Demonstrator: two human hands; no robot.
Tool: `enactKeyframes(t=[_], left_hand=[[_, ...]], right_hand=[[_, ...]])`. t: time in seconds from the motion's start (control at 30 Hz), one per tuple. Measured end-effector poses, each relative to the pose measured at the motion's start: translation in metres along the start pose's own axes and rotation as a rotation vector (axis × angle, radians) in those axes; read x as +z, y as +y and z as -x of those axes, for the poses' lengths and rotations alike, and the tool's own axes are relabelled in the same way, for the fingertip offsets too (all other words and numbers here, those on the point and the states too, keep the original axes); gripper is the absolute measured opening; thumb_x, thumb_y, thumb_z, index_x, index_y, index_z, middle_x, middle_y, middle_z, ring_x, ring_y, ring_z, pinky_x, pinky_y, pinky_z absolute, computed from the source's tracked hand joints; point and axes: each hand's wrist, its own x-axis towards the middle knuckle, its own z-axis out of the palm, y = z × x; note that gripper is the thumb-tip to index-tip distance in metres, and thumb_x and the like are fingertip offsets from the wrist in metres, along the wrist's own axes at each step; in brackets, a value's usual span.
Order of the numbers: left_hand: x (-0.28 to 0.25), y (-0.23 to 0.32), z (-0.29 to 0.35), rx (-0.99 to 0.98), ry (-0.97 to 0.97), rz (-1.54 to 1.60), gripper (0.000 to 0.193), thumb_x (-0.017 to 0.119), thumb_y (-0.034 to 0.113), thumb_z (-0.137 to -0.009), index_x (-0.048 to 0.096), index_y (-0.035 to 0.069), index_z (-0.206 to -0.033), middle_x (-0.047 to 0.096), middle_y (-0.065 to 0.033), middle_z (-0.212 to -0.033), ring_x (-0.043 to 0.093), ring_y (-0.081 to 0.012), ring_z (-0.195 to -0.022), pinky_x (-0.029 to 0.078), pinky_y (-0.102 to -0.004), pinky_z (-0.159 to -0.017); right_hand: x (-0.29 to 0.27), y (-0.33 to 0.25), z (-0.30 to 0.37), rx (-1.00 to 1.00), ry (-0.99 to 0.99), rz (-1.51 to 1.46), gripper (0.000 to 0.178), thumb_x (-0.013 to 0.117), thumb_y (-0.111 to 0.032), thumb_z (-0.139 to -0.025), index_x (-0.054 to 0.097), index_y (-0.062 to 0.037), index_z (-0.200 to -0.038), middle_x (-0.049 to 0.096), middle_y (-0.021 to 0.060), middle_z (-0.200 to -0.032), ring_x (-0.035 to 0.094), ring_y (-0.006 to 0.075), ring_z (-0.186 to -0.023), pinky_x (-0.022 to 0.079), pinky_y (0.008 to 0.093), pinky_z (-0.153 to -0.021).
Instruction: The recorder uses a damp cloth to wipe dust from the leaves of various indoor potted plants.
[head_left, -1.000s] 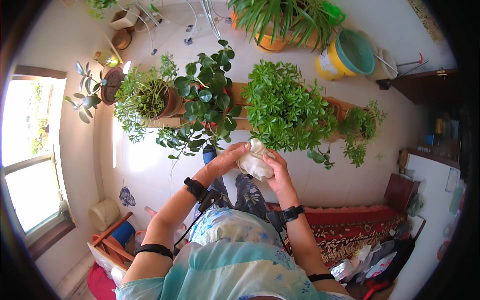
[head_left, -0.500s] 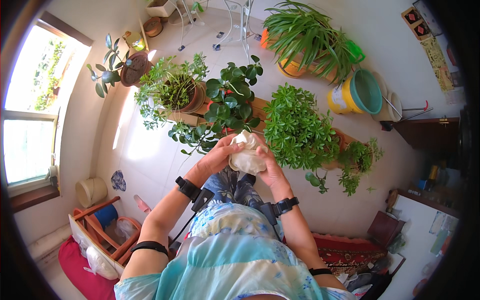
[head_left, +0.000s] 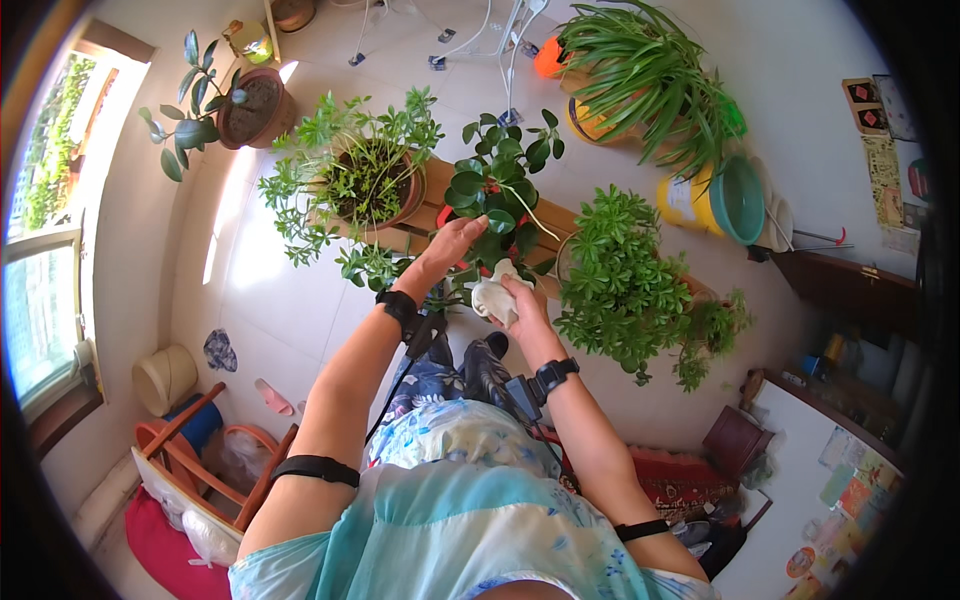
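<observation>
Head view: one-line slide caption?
Left hand reaches into the broad-leaved potted plant; right hand holds a pale cloth.

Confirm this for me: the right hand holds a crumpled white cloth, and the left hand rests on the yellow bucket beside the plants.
Not quite. In the head view the right hand does hold the crumpled white cloth, but the left hand is at the leaves of the dark-leaved potted plant in the middle, not on the yellow bucket, which stands apart, further right.

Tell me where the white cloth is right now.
The white cloth is bunched in the right hand, centre of the head view, just below the dark-leaved potted plant that the left hand touches.
</observation>
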Motion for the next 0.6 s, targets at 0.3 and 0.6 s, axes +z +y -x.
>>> enactKeyframes(t=[0.3,0.6], left_hand=[[0.009,0.024,0.008,-0.106,-0.214,0.140,0.060,0.037,0.051,-0.100,0.061,-0.002,-0.112,0.063,-0.0021,-0.099,0.053,-0.0102,-0.090,0.043,-0.0249,-0.082],[-0.039,-0.006,0.001,0.014,0.132,0.254,0.069,0.044,0.058,-0.093,0.059,-0.006,-0.114,0.064,-0.0138,-0.106,0.060,-0.0208,-0.095,0.046,-0.0332,-0.083]], right_hand=[[0.044,-0.021,-0.029,-0.303,-0.053,0.171,0.024,0.070,-0.017,-0.082,0.065,-0.0014,-0.100,0.067,0.0087,-0.091,0.066,0.0211,-0.079,0.053,0.0350,-0.068],[0.021,-0.072,0.042,-0.406,0.006,0.316,0.031,0.074,-0.012,-0.073,0.065,0.0052,-0.097,0.069,0.0100,-0.085,0.066,0.0168,-0.072,0.052,0.0284,-0.065]])
